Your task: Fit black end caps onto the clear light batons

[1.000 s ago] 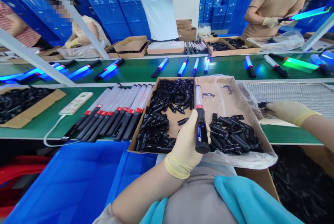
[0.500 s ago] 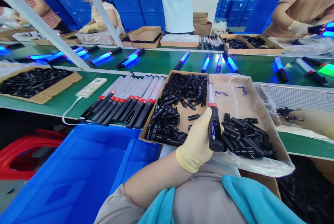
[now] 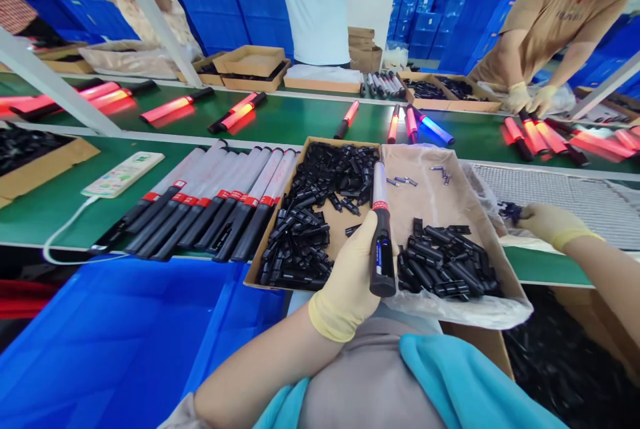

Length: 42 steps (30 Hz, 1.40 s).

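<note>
My left hand (image 3: 350,275), in a pale yellow glove, is closed around a light stick (image 3: 383,232). The stick stands nearly upright, clear tube at the top, red band in the middle, black handle below. Its handle compartment is open towards me, and a blue battery (image 3: 384,254) shows inside. At the right, my gloved right hand (image 3: 553,223) has its fingers closed on small dark pieces that look like batteries (image 3: 511,211), at the near left corner of a tray (image 3: 560,179) of tightly packed silver-ended cells.
Before me sits a cardboard box (image 3: 493,205) with black plastic parts (image 3: 445,259) and several loose small cells. Left of it lies a row of light sticks (image 3: 220,199), then a power strip (image 3: 123,174). Beyond runs a green conveyor (image 3: 300,115) with lit sticks. A blue bin (image 3: 125,335) stands below.
The view has shifted right, bringing more of my right hand and forearm in. My left hand still grips the stick. Most conveyor sticks went from blue to red; a co-worker's hands now reach the belt.
</note>
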Tool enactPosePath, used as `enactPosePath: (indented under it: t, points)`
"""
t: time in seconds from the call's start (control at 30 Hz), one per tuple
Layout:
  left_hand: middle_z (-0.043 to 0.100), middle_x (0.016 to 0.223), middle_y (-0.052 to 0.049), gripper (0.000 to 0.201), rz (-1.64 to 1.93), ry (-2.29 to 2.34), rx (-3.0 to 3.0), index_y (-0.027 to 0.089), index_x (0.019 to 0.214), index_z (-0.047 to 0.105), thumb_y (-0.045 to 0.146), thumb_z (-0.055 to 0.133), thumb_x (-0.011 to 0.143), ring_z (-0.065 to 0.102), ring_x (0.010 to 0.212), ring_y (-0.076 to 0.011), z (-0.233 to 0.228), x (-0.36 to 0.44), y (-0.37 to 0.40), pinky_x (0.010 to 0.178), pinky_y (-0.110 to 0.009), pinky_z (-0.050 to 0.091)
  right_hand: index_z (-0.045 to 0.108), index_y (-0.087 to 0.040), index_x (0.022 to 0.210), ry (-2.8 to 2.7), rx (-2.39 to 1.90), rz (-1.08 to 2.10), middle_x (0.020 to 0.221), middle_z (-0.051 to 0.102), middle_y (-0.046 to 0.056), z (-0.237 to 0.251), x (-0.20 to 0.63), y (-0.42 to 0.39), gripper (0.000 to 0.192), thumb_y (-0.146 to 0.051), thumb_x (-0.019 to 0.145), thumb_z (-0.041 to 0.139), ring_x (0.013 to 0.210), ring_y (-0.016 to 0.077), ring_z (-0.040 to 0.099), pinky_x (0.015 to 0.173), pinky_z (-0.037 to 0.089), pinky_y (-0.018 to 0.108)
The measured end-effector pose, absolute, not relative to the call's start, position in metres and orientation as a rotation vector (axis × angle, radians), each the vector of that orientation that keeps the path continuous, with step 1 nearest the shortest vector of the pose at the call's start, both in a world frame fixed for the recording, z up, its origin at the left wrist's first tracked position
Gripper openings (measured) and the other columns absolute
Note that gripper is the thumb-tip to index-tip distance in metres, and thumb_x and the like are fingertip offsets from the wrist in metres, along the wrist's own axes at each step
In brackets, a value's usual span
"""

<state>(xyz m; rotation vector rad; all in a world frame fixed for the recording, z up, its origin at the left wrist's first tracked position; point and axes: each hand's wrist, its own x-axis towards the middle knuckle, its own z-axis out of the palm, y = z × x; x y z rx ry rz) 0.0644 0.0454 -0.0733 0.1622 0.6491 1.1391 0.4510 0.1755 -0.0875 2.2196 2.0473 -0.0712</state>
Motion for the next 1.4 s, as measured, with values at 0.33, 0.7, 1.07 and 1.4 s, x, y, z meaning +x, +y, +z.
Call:
enactPosePath:
  t: [0.33, 0.7, 1.07, 1.4]
  points:
    - [0.057, 0.059, 0.001, 0.039, 1.073, 0.606, 0.254, 0.016, 0.076, 0.063, 0.052, 0.071, 0.088, 0.045, 0.046, -0.0087, -0.068, 0.069, 0.040, 0.047, -0.023, 0.035, 0.067, -0.024, 0.111, 3.362, 1.010, 0.500, 0.107, 0.073, 0.008, -0.004, 0.279, 0.061, 0.023, -0.029, 0.101, 0.046, 0.086, 0.0210, 0.070, 0.077, 0.058, 0.035]
    - [0.055, 0.071, 0.003, 0.035, 1.339, 0.629, 0.280, 0.014, 0.080, 0.064, 0.045, 0.081, 0.078, 0.046, 0.065, -0.0094, -0.066, 0.030, 0.015, 0.063, -0.023, 0.039, 0.071, -0.016, 0.096, 3.420, 0.259, 0.470, 0.100, 0.075, 0.008, -0.005, 0.177, 0.046, 0.037, -0.005, 0.099, 0.036, 0.086, 0.0190, 0.068, 0.074, 0.054, 0.033]
    - [0.054, 0.060, 0.005, 0.035, 1.733, 0.719, 0.157, 0.018, 0.082, 0.064, 0.052, 0.073, 0.087, 0.047, 0.049, -0.0074, -0.066, -0.048, 0.026, 0.052, -0.020, 0.039, 0.069, -0.018, 0.116, 3.444, 0.854, -0.118, 0.120, 0.071, 0.010, -0.045, 0.128, 0.085, 0.022, -0.019, 0.100, 0.054, 0.112, 0.0217, 0.067, 0.097, 0.056, 0.037]
    - [0.057, 0.063, 0.003, 0.036, 1.725, 0.781, 0.139, 0.017, 0.086, 0.064, 0.053, 0.071, 0.088, 0.050, 0.050, -0.0076, -0.076, -0.075, 0.014, 0.046, -0.018, 0.037, 0.068, -0.013, 0.126, 2.864, 1.174, -0.512, 0.113, 0.073, 0.013, -0.082, 0.086, 0.123, 0.035, -0.017, 0.094, 0.057, 0.099, 0.0247, 0.072, 0.090, 0.060, 0.041]
